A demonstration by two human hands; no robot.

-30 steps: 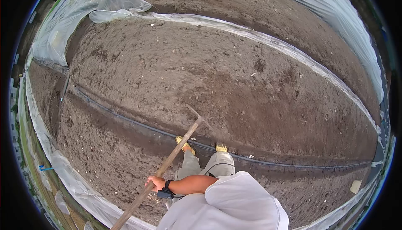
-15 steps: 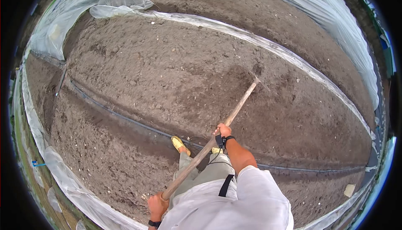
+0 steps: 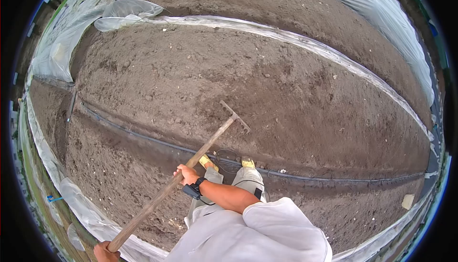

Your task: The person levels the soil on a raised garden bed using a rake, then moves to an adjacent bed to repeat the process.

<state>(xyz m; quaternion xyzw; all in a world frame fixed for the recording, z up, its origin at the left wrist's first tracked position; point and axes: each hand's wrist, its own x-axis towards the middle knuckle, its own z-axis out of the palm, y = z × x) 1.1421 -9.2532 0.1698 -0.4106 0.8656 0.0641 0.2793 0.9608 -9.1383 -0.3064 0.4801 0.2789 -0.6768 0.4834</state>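
Observation:
A rake with a long wooden handle (image 3: pixel 156 200) slants from the lower left up to the middle of the view. Its toothed head (image 3: pixel 234 116) rests on or just over the brown soil (image 3: pixel 291 95). My right hand (image 3: pixel 187 174) is wrapped round the handle about midway, a dark device strapped at the wrist. At the lower left edge my left hand (image 3: pixel 106 252) grips the handle's rear end. Beyond the right hand are my yellow shoes (image 3: pixel 248 162), beside a dark hose (image 3: pixel 334 180).
Strips of clear plastic film (image 3: pixel 305 44) border the soil bed. More film is heaped at the upper left (image 3: pixel 57 52) and upper right. A pale block (image 3: pixel 408 201) lies at the lower right. Thin cable loops lie by the shoes.
The rake head has come back toward my feet, down and to the left. Both hands have moved left with the handle, the left one down to the frame's edge.

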